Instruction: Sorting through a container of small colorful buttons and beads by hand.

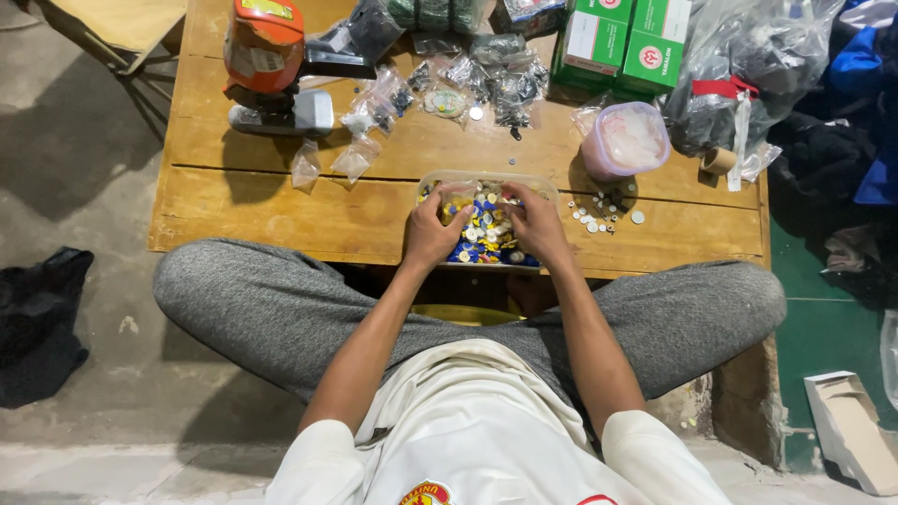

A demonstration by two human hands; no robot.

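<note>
Both hands, left hand (432, 232) and right hand (536, 223), dig with curled fingers into the clear tray (486, 178) of mixed buttons (485, 229) at the table (281, 201) edge. Only a few loose buttons (599, 213) lie sorted beside it; most remain.

Two green cardboard boxes (622, 42) with white label panels stand side by side at the far edge of the bench (243, 201). Small clear plastic bags (355, 159) lie scattered to their left, a large clear bag (758, 65) tied with red tape to their right. An open white box (851, 430) lies on the floor, lower right.
</note>
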